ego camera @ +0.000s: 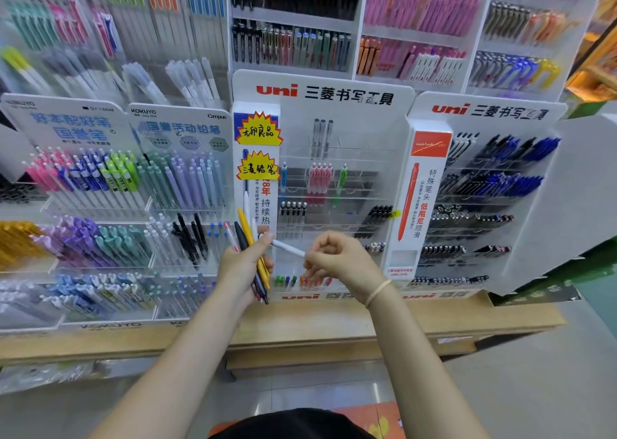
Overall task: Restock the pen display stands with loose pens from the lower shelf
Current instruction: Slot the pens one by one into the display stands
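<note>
My left hand grips a bundle of loose pens: a yellow one, a black one, a pink one and darker ones, their tips pointing down past my palm. A white pen lies between my two hands; my right hand pinches its right end with curled fingers, and its left end rests at my left thumb. Both hands hover in front of the lower rows of the middle uni display stand, whose clear tiers are only partly filled.
Kokuyo stands full of pastel pens fill the left. A second uni stand with black and blue pens is at the right. All stands sit on a wooden shelf. More pen racks rise behind.
</note>
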A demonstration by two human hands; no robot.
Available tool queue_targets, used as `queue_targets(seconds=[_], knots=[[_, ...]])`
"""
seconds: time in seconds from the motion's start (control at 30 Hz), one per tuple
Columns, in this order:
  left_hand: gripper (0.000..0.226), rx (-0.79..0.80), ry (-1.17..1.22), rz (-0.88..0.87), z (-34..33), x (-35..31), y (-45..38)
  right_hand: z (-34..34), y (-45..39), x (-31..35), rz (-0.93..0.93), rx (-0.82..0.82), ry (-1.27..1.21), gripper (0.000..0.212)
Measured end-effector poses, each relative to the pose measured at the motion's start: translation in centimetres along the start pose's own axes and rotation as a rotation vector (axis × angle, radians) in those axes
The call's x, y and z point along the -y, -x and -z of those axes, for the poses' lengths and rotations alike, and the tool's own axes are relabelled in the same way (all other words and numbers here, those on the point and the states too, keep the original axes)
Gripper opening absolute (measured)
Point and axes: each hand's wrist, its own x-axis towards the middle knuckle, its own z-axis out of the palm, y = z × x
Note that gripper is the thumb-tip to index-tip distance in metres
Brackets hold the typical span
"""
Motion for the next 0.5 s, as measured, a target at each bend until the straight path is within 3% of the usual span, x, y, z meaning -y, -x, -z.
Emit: queue_targets(seconds=[0.17,0.27,0.37,0.5], knots=[[0.024,0.03,0.043,0.017,-0.4,-0.1,0.2,-0.6,0.2,-1.0,0.005,0.113,0.127,0.019],[0.037,0.134,-0.004,-0.015,-1.0,-0.1,0.4,-1.1,0.2,-1.6,0.03,0.091,0.134,0.018],[0.035,0.235,-0.067,-0.012,-1.4,-0.2,0.7,-0.5,0.1,-1.4,0.085,0.022,0.135,0.007],[0.039,0.378,-0.176,0.022,-1.8,-0.4,1.2,1.6,-0.3,-0.1,0.205,-0.081,0.149,0.016]])
